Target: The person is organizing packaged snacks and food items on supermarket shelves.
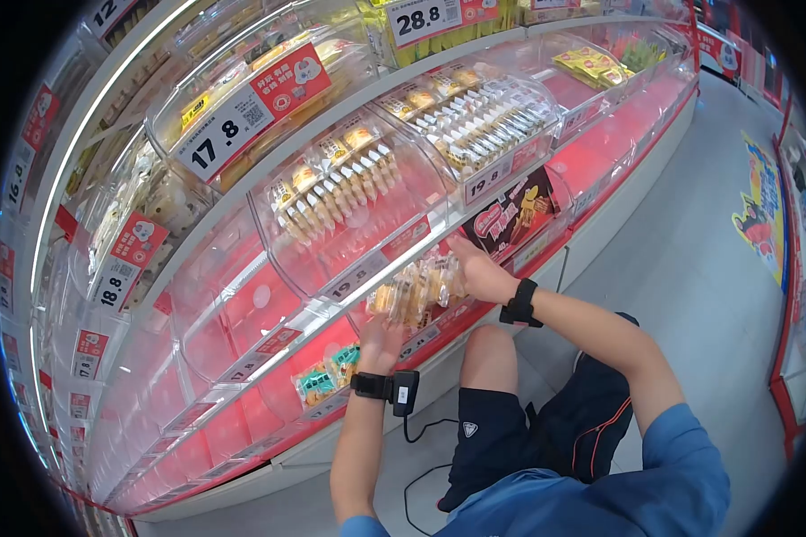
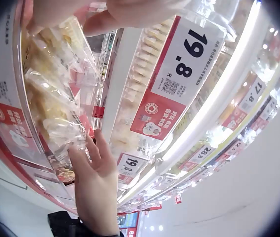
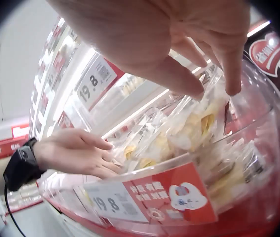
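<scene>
- Packs (image 3: 184, 133): clear-wrapped, pale yellow contents, bunched in a clear bin (image 3: 261, 118) on the low shelf, between the two hands.
- Left hand (image 1: 381, 345): at the near-left end of the bunch, fingers extended, not wrapped round anything. Firm contact or just beside: can't tell.
- Right hand (image 1: 484, 273): at the other end, thumb and finger apart, fingers fairly straight, reaching down to the pack tops (a wrapper edge shows in that gap; can't see a pinch).
- Handling, my guess: light per pack, film slick and crinkly, contents probably crumbly. Bunch has no stiffness as a unit, so packs could slide over each other.
- Hold: flat fingers on both ends of the bunch, even light squeeze; for one pack, take the wrapper edge, not the filled middle.
- In the way: bin's front wall, with a red-and-white price tag (image 3: 154, 200) on it, so fingers have to come in over the rim. Upper tray (image 1: 367, 233) sits above and behind, limiting lift room.
- Neighbours: black box (image 1: 515, 215) just beside the right hand; green packs (image 1: 327, 371) near the left wrist, on the same low shelf.
- Loose cable (image 1: 412, 438) hangs by the left wrist camera (image 1: 404, 392) (snag risk, I'd say).
</scene>
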`<state>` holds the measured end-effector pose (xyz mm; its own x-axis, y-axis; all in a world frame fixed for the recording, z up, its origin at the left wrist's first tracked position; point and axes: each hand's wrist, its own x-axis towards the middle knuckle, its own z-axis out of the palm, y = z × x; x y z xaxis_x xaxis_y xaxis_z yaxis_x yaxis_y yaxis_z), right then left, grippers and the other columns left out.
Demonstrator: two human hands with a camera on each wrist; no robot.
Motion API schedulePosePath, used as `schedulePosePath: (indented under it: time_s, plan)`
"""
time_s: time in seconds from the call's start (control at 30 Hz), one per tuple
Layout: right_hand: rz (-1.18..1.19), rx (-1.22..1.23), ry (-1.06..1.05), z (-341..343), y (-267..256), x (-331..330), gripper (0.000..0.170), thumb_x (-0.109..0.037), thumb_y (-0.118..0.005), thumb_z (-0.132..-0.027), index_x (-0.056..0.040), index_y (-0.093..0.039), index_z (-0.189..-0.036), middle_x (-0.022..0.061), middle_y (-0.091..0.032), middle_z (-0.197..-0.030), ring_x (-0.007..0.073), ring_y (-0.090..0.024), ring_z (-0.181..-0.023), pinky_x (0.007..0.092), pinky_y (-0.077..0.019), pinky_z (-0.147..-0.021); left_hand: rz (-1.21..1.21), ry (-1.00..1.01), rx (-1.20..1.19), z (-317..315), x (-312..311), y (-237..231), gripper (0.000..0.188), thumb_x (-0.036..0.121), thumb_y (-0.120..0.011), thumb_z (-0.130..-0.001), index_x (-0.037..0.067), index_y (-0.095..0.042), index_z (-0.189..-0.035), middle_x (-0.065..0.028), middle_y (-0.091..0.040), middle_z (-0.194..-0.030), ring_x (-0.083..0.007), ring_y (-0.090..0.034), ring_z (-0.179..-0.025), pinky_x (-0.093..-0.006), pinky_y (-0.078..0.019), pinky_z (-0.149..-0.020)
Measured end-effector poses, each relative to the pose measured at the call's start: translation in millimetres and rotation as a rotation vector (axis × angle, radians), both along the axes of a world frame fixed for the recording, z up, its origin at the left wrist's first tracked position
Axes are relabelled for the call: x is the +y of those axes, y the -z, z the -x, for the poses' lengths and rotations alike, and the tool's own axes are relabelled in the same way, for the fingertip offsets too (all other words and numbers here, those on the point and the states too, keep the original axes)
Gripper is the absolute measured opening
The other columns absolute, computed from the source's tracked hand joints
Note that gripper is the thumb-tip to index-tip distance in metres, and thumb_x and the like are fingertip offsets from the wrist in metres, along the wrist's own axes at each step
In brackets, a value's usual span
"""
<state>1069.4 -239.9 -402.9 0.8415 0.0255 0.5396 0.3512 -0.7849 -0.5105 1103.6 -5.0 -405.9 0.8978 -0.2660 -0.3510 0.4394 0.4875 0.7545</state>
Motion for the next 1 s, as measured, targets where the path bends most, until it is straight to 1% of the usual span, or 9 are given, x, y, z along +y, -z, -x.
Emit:
schedulePosePath:
  time_s: [0.13, 0.27, 0.37, 0.5, 0.6, 0.7, 0.83, 0.93, 1.0]
  plan:
    - [0.331, 0.288, -0.116, 19.0, -21.9, -9.8, 0.052, -0.005, -0.065, -0.075, 0.0081, -0.044, -0.121, 0.0287, -0.046, -0.119, 0.0431, -0.06, -0.093, 0.0439, -0.0524, -0.081, -0.233, 0.049, -0.235, 33.9, 10.1, -22.6, 0.048, -0.002, -0.041, -0.089, -0.006, -0.034, -0.137, -0.0179, -0.043, -0.136, -0.0258, -0.046, -0.121, -0.0373, -0.0384, -0.102]
    - [0.148, 0.134, -0.111, 20.1, -13.8, -2.8, 0.047, -0.008, -0.077, -0.065, 0.0026, -0.053, -0.103, 0.0247, -0.049, -0.103, 0.0417, -0.063, -0.078, 0.0462, -0.0532, -0.072, -0.475, 0.298, -0.413, 56.2, 19.4, -32.4, 0.057, 0.003, -0.051, -0.087, -0.006, -0.033, -0.141, -0.0166, -0.031, -0.149, -0.0235, -0.043, -0.127, -0.0325, -0.0335, -0.105]
    - [-0.089, 0.243, -0.182, 16.8, -16.6, -1.1, 0.046, -0.009, -0.077, -0.065, 0.0026, -0.052, -0.101, 0.0244, -0.045, -0.107, 0.0419, -0.061, -0.082, 0.0466, -0.0522, -0.076, -0.675, 0.407, -0.538, 69.8, 20.2, -38.3, 0.054, 0.008, -0.054, -0.088, -0.006, -0.039, -0.137, -0.019, -0.03, -0.15, -0.026, -0.039, -0.132, -0.0333, -0.0318, -0.107]
    - [0.218, 0.026, -0.057, 17.9, -14.3, 14.2, 0.039, -0.002, -0.071, -0.068, 0.0039, -0.05, -0.101, 0.0224, -0.041, -0.112, 0.0409, -0.059, -0.094, 0.0418, -0.0509, -0.082, -0.958, 0.536, -0.852, 65.3, 24.0, -21.9, 0.049, 0.014, -0.056, -0.088, -0.006, -0.047, -0.132, -0.0244, -0.031, -0.147, -0.0329, -0.036, -0.134, -0.0366, -0.0298, -0.108]
    - [0.264, -0.215, 0.013, 7.3, -10.7, 14.2, 0.034, 0.0, -0.066, -0.069, 0.0041, -0.051, -0.1, 0.0215, -0.047, -0.106, 0.04, -0.059, -0.094, 0.0408, -0.051, -0.082, -1.173, 0.602, -1.043, 76.0, 12.6, -29.0, 0.053, 0.021, -0.057, -0.089, -0.004, -0.042, -0.135, -0.0267, -0.032, -0.145, -0.0366, -0.033, -0.135, -0.0403, -0.0277, -0.11]
    - [0.24, 0.43, -0.012, -7.2, 9.9, 13.2, 0.032, -0.001, -0.064, -0.069, 0.004, -0.052, -0.098, 0.0206, -0.053, -0.105, 0.0379, -0.059, -0.097, 0.0398, -0.0506, -0.084, -1.244, 0.497, -1.14, 76.3, -4.7, -10.0, 0.06, 0.024, -0.056, -0.091, 0.001, -0.034, -0.141, -0.0256, -0.033, -0.145, -0.0375, -0.031, -0.135, -0.0427, -0.0264, -0.11]
    - [0.212, 0.15, 0.027, 17.4, -4.3, 10.1, 0.029, -0.002, -0.063, -0.071, 0.0043, -0.056, -0.098, 0.0205, -0.057, -0.109, 0.0341, -0.059, -0.1, 0.0375, -0.0504, -0.084, -1.498, 0.442, -1.354, 76.3, -14.8, 1.9, 0.058, 0.019, -0.053, -0.092, 0.003, -0.03, -0.143, -0.0229, -0.032, -0.146, -0.0372, -0.034, -0.133, -0.0444, -0.0289, -0.108]
    - [0.373, -0.179, -0.097, 33.7, -21.7, 12.4, 0.024, -0.01, -0.063, -0.077, -0.0003, -0.061, -0.099, 0.0141, -0.059, -0.107, 0.0303, -0.059, -0.095, 0.0384, -0.0489, -0.084, -1.304, 0.262, -1.303, 74.2, -10.4, 2.3, 0.055, 0.014, -0.052, -0.091, 0.003, -0.034, -0.141, -0.0223, -0.036, -0.144, -0.0372, -0.038, -0.129, -0.0431, -0.0336, -0.105]
    - [0.406, -0.093, -0.222, 34.8, -9.8, 11.0, 0.019, -0.017, -0.063, -0.079, -0.004, -0.064, -0.093, 0.0109, -0.06, -0.102, 0.0297, -0.059, -0.095, 0.0389, -0.0484, -0.084, -1.366, 0.202, -1.253, 76.0, -1.0, -4.5, 0.049, 0.012, -0.053, -0.089, 0.001, -0.04, -0.136, -0.022, -0.041, -0.139, -0.0382, -0.042, -0.125, -0.0424, -0.0369, -0.102]
